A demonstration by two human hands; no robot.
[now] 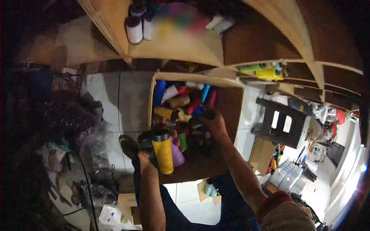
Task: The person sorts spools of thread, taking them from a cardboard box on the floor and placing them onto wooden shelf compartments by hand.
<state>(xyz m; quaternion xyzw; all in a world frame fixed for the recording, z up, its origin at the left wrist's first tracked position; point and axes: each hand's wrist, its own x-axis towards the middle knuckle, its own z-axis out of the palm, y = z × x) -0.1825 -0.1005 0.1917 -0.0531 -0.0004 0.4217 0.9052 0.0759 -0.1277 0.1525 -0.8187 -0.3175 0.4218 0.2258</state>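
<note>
An open wooden drawer or box (236, 115) in front of me holds several thread spools in mixed colours. My right hand (216, 124) reaches into it from the right, fingers curled around something dark beside a blue spool (198, 111). What it grips is too shadowed to name. At the near left corner, a large yellow thread spool (163, 156) with a black top stands beside my left hand (145, 156). Shadow hides the fingers of that hand, so whether they touch the spool or the wooden side is unclear. A purple spool (177, 156) is just right of the yellow one.
Wooden shelving (177, 48) hangs over the box, with white spools (134, 30) and yellow spools (268, 74) in its compartments. Dark plastic wrapping (83, 127) lies at left. A black crate-like object (279, 121) and a cardboard box (263, 156) are at right.
</note>
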